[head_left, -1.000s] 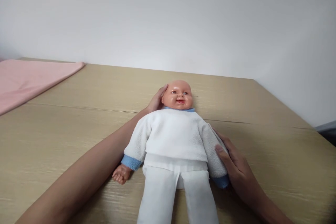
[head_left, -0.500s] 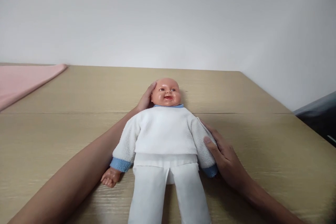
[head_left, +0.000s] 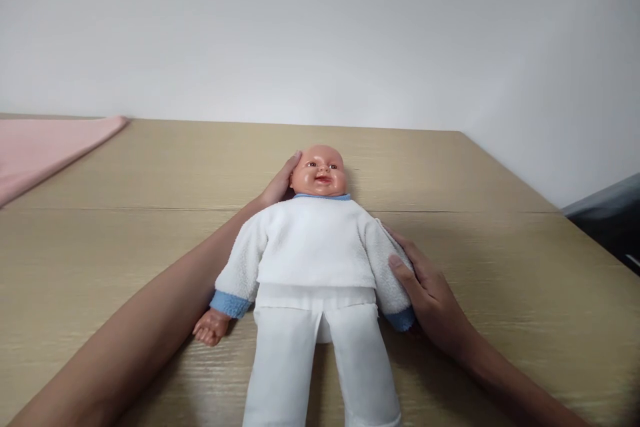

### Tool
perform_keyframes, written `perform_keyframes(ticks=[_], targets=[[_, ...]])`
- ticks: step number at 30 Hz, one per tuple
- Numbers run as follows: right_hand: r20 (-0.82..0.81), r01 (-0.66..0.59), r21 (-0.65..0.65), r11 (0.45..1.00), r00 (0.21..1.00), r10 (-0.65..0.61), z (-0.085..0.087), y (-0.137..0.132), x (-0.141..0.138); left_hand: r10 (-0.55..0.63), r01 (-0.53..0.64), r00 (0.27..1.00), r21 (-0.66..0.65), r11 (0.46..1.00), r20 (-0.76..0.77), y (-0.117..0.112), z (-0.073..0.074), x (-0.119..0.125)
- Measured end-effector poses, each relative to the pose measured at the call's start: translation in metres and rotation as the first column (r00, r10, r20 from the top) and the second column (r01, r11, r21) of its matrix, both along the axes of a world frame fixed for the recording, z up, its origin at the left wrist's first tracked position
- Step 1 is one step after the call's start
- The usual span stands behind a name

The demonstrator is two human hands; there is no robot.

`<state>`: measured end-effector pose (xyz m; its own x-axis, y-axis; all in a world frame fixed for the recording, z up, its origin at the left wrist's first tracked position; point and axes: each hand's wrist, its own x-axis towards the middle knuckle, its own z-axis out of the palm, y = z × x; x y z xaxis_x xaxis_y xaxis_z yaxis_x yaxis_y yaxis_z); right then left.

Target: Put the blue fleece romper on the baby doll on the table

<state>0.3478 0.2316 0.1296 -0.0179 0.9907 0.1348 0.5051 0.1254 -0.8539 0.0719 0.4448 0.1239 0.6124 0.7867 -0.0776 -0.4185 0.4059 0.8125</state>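
A baby doll (head_left: pixel 317 240) lies on its back, its head towards the far side of the table. It wears a white fleece top with blue collar and cuffs, and white trousers. My left hand (head_left: pixel 281 180) cups the side of the doll's head; the thumb shows beside it, while the other fingers are hidden underneath. On the other side, my right hand (head_left: pixel 425 287) grips the doll's sleeved arm, thumb on top and fingers around the outer side. The doll's other arm rests across my left forearm, its bare plastic hand showing. The feet fall outside the view.
The wooden table (head_left: pixel 500 267) has a seam running across it. A pink cloth (head_left: pixel 50 150) lies at the far left. Behind the table rises a pale wall (head_left: pixel 320 33), and a dark object (head_left: pixel 610 220) stands beyond the right edge.
The whole view has shifted slightly, with the table and doll a little higher in the picture. Both hands keep their places on the doll.
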Motion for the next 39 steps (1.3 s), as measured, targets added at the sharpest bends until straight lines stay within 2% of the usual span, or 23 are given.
perform_keyframes(ticks=[7, 11, 18, 25, 29, 32, 39], targets=[[0.178, -0.110, 0.040, 0.993, 0.979, 0.102, 0.003, -0.008, 0.002, -0.012, 0.014, 0.997, 0.027, 1.000, -0.073, 0.006, -0.004, -0.002], [0.172, -0.065, 0.024, 0.998, 0.983, 0.060, 0.001, -0.008, 0.000, 0.023, -0.018, 0.994, 0.049, 0.999, -0.108, 0.007, -0.003, -0.003], [0.153, 0.010, 0.057, 0.998, 0.988, -0.018, -0.002, -0.002, -0.007, 0.202, -0.181, 0.968, 0.140, 0.974, -0.152, 0.008, 0.002, -0.005], [0.163, 0.033, 0.125, 0.992, 0.985, -0.054, -0.004, 0.002, -0.014, 0.198, -0.141, 0.961, 0.271, 0.952, -0.195, 0.011, 0.004, -0.012], [0.165, 0.003, 0.160, 0.987, 0.986, -0.029, -0.004, 0.002, -0.011, 0.253, -0.165, 0.943, 0.358, 0.919, -0.215, 0.019, -0.002, -0.014], [0.133, -0.004, 0.173, 0.985, 0.991, -0.020, -0.005, 0.002, -0.006, 0.309, -0.222, 0.926, 0.352, 0.909, -0.215, 0.024, -0.007, -0.016], [-0.103, 0.061, 0.115, 0.991, 0.993, -0.049, -0.014, 0.008, 0.002, 0.430, -0.375, 0.880, 0.261, 0.890, -0.201, 0.016, -0.013, -0.034]])
